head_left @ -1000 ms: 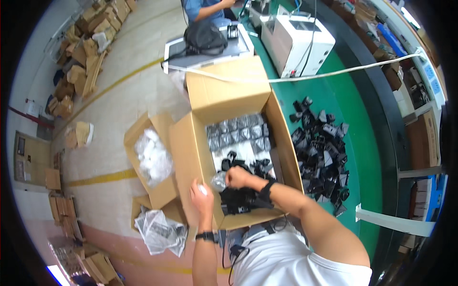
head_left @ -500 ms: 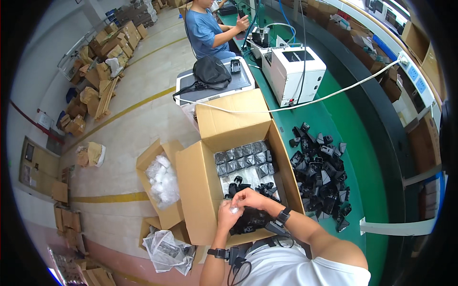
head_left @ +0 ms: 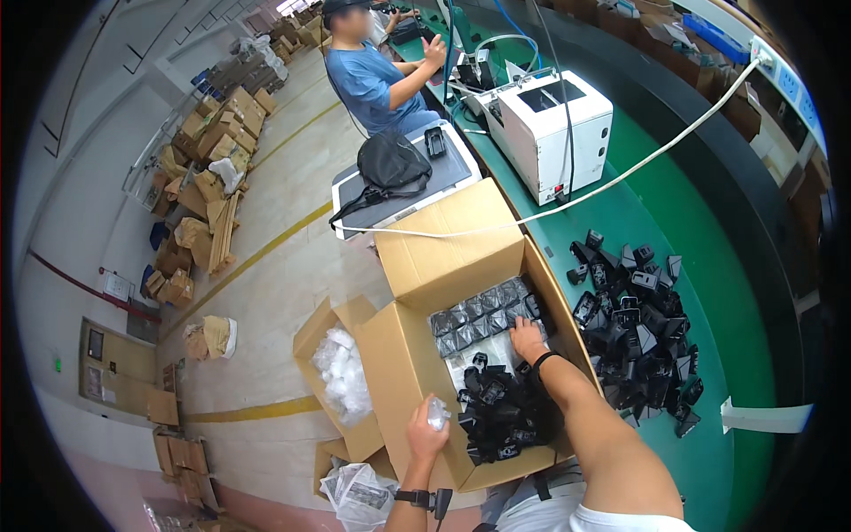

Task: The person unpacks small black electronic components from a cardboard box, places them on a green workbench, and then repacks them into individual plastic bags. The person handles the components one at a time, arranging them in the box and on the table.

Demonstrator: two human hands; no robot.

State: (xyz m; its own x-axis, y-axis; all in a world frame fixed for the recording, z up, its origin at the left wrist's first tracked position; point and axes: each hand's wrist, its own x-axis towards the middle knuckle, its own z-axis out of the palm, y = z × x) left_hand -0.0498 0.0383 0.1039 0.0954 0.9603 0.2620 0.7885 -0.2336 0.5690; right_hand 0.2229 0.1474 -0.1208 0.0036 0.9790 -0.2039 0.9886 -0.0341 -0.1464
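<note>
My left hand [head_left: 424, 434] is closed on a crumpled clear plastic bag [head_left: 438, 414] above the near left edge of a large open cardboard box [head_left: 401, 368]. Inside the box, my right hand [head_left: 529, 341] has its bent fingers on a wrapped black plastic part [head_left: 534, 306] at the right end of the rows; its fingertips are partly hidden. Several wrapped black parts [head_left: 474, 312] stand in neat rows at the far side. Bare black parts [head_left: 501, 412] lie heaped in the near half.
A pile of black parts [head_left: 638, 328] covers the green bench to the right. Smaller cartons [head_left: 346, 372] with plastic wrap stand to the left. A white cable [head_left: 612, 184] stretches across beyond the box, near a white machine [head_left: 563, 133]. A person in blue [head_left: 363, 84] works farther off.
My hands have separated: the right moved from the clear plastic to the wrapped rows, and the left drew toward the box's near left edge, keeping the plastic. The view has shifted.
</note>
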